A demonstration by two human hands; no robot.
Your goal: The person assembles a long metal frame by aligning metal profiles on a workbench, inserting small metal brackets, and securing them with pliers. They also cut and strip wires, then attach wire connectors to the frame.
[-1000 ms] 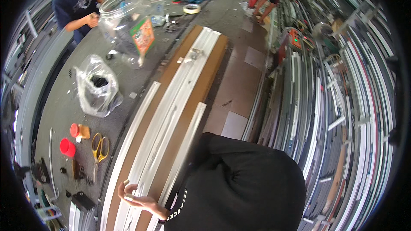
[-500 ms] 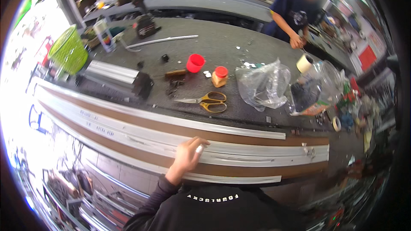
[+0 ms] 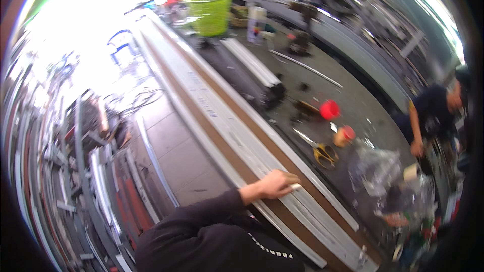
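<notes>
My left hand (image 3: pixel 274 184) rests on the middle one of several long silver-white metal profiles (image 3: pixel 252 145), its fingers curled and closed. A small white bit (image 3: pixel 296 187) shows at the thumb; I cannot tell whether it is held or wrapped round it. The profiles lie lengthwise on a brown board (image 3: pixel 206 115), running from far left to near right. Small pieces of hardware (image 3: pixel 362 253) sit at the middle profile's near end. My right hand is not in view.
Right of the board lie yellow-handled scissors (image 3: pixel 324 155), a red cup (image 3: pixel 330 110), a red-lidded jar (image 3: pixel 345 136) and clear plastic bags (image 3: pixel 375 168). A green basket (image 3: pixel 209 14) stands far off. A co-worker (image 3: pixel 433 113) is at the right. Metal lengths (image 3: pixel 91 171) crowd the left.
My view has swung to the left, so the board now slants across the picture. My left hand is still on the middle profile, closed as before.
</notes>
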